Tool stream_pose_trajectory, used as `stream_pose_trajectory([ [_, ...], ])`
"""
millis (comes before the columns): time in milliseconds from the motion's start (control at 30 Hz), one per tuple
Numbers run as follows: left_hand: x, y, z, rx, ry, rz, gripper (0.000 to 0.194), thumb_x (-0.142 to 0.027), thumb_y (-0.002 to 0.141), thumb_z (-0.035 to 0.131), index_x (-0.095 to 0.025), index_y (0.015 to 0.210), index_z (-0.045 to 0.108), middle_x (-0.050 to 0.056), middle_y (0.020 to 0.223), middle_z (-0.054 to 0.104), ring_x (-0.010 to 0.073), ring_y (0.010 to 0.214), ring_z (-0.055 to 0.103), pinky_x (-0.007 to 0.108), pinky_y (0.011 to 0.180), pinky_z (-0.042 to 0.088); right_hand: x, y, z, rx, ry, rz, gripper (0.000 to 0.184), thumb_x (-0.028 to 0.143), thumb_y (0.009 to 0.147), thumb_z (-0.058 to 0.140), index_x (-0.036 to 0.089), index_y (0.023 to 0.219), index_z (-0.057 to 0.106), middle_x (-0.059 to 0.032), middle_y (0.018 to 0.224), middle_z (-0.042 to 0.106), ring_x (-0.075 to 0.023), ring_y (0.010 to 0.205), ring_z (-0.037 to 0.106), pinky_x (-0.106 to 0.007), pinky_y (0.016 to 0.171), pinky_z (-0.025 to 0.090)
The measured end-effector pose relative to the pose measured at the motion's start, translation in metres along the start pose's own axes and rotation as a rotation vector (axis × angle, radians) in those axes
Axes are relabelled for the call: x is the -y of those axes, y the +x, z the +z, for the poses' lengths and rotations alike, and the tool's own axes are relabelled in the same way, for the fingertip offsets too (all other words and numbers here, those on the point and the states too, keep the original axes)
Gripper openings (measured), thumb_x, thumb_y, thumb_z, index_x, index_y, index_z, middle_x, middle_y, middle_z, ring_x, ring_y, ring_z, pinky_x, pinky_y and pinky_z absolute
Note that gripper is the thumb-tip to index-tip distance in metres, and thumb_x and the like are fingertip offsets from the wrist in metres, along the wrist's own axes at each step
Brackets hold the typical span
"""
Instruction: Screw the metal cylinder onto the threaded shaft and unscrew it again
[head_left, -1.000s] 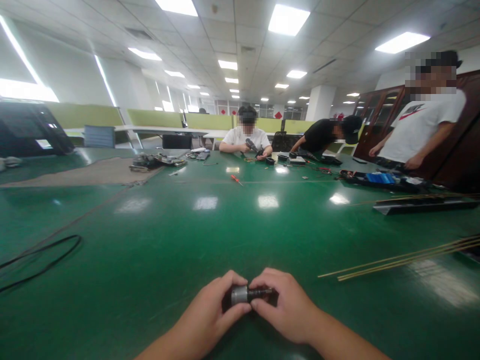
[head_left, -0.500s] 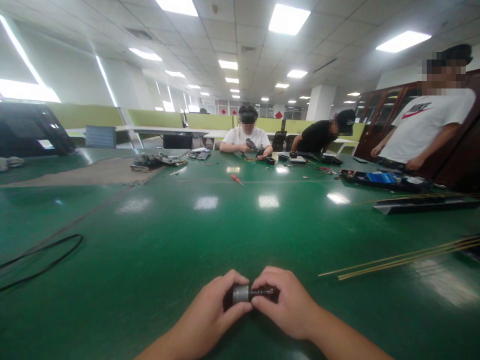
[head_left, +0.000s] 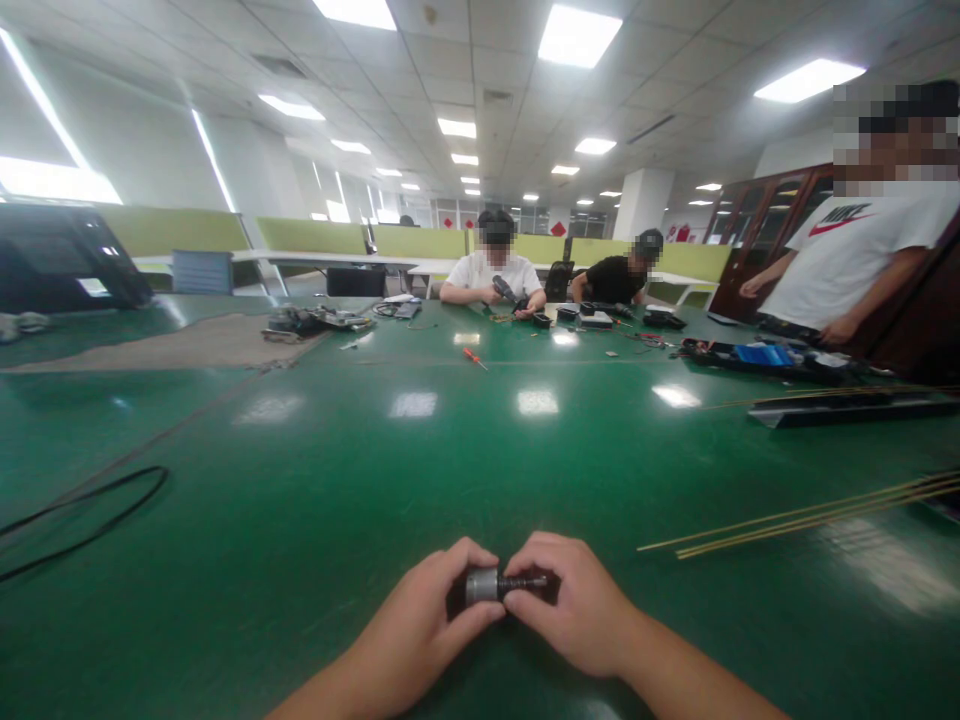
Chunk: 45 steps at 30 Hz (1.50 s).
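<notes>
Between my two hands is a small motor [head_left: 482, 586], a short silver cylinder with a dark ridged shaft [head_left: 523, 583] pointing right. My left hand [head_left: 431, 610] curls round the silver body, thumb below and fingers above it. My right hand [head_left: 574, 600] pinches the shaft near where it meets the body. Both hands are close together, low in the view at the near side of the green table [head_left: 360, 480]. Fingers hide parts of the motor's ends.
Thin brass-coloured rods [head_left: 795, 522] lie to the right, with a dark metal channel [head_left: 847, 410] beyond. At left is a looped black cable [head_left: 150, 490]. Farther off lie a red screwdriver [head_left: 472, 357] and assorted parts. A seated person [head_left: 495, 275] holds a power tool; two other people are at right.
My hands and the motor stay almost still. The person in black at the far side has shifted left and raised the head; the standing person at right has moved slightly.
</notes>
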<state>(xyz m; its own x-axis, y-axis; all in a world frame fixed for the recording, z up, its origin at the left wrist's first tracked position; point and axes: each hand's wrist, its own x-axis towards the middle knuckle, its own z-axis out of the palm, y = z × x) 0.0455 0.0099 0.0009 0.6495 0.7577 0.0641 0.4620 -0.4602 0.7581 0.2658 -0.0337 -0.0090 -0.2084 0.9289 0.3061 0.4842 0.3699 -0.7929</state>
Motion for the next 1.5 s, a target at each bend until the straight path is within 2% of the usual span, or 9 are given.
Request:
stream_pose_trajectory([
  [233,-0.0026,0.0009,-0.0008,0.006,0.014,0.008,0.021,-0.037,0.093,0.063,-0.025,0.110,0.061,0.002,0.103,0.067,0.0218,0.096,0.061,0.030,0.085,0.045,-0.0004,0.0000,0.0003,0.005,-0.009,0.001,0.010,0.020,0.080,0.072,0.021,0.089,0.074,0.0002,0.081,0.067,-0.0152,0.074,0.062,-0.026,0.069,0.043],
  [1500,-0.0073,0.0023,-0.0012,-0.007,-0.002,-0.001,0.021,-0.036,0.091,0.064,-0.024,0.108,0.061,0.002,0.100,0.067,0.0212,0.093,0.062,0.030,0.083,0.045,0.0030,0.0004,-0.0023,-0.012,-0.016,0.000,0.006,0.024,0.080,0.073,0.021,0.085,0.073,0.0004,0.077,0.069,-0.0150,0.070,0.062,-0.025,0.067,0.043],
])
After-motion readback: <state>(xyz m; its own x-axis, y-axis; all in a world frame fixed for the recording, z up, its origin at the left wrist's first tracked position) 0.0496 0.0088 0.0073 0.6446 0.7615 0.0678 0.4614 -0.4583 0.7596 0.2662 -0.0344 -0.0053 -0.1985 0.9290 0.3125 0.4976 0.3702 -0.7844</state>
